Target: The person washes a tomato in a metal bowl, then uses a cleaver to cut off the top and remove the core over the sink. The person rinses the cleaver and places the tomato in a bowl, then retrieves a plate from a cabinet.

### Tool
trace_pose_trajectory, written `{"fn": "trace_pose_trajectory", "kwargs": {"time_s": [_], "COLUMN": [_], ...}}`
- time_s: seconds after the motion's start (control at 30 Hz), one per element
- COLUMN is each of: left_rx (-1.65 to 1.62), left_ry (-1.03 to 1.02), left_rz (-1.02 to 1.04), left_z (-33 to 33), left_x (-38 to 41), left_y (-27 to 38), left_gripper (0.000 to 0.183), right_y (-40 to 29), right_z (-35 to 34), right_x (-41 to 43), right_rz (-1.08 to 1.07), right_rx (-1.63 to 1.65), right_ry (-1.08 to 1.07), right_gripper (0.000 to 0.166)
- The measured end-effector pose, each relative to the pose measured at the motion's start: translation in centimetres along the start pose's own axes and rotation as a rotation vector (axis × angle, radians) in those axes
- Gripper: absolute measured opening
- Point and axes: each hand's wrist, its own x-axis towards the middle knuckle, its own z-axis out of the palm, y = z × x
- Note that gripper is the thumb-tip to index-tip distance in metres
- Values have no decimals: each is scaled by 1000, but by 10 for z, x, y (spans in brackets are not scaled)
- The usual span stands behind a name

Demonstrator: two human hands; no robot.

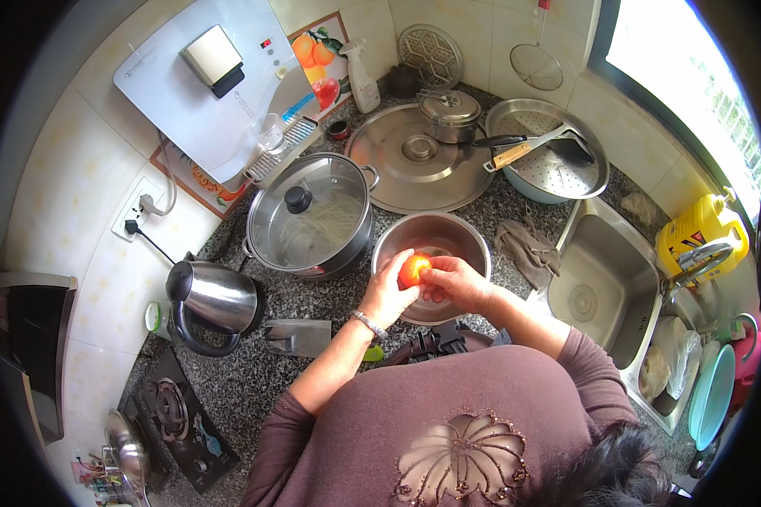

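My left hand point(385, 293) holds a small orange-red tomato point(413, 270) over a stainless steel bowl point(479, 253). From the other side, the fingertips of my right hand point(461, 283) pinch the same tomato. Both hands cover part of the bowl's opening, so its bottom shows only in part. Close to my left forearm lies a kitchen knife point(299, 336) with a broad blade and a green handle, partly hidden under the arm. To the left of the bowl stands a large pot point(345, 260) under a glass lid point(314, 215), with pale strands visible through the glass.
An electric kettle point(222, 301) and a gas hob point(177, 412) are on the left. Behind the bowl lies a large steel lid point(387, 158) bearing a small lidded pot point(450, 117). A grey cloth point(526, 253) lies beside the sink point(593, 279). A yellow jug point(691, 234) stands behind the faucet point(704, 256).
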Motion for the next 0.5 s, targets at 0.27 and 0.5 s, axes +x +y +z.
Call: {"fn": "trace_pose_trajectory", "kwargs": {"time_s": [0.27, 0.5], "left_rx": [298, 801], "left_ry": [-217, -275], "left_rz": [3, 65], "left_z": [-9, 39], "left_x": [23, 51], "left_y": [-27, -43], "left_gripper": [62, 56], "right_y": [-9, 2], "right_z": [-11, -18], "right_x": [11, 26], "right_rz": [-15, 193], "right_rx": [-1375, -1690], "right_ry": [150, -24], "right_gripper": [36, 26]}}
